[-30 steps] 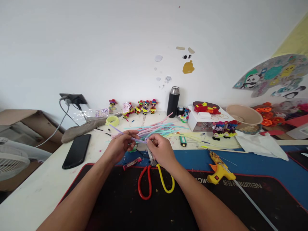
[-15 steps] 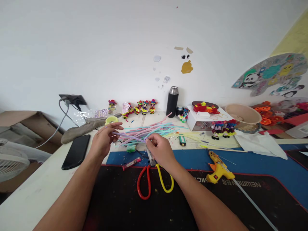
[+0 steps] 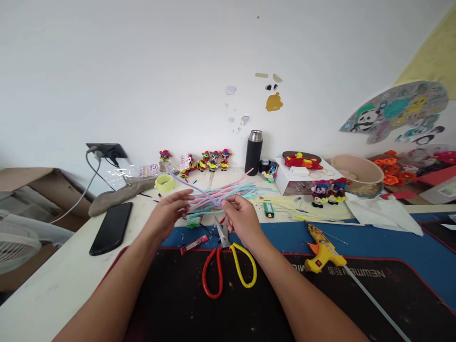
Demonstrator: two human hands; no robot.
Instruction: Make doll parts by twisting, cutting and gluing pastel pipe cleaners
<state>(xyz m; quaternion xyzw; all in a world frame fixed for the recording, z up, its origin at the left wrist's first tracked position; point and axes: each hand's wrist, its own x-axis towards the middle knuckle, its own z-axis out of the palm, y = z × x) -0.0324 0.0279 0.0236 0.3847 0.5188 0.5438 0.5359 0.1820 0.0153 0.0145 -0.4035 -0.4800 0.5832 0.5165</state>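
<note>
In the head view, metal-bladed scissors (image 3: 224,241) are lying open near the right hand (image 3: 242,218), whose fingers are pinching a slender, curving purple strip (image 3: 187,183) over piled pastel strips (image 3: 233,189); the left hand (image 3: 169,211) is hovering, fingers loosely apart, empty.

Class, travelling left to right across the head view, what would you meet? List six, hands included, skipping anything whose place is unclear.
White fan, black phone, left hand, right hand, yellow glue gun, orange flower-like pieces.
</note>
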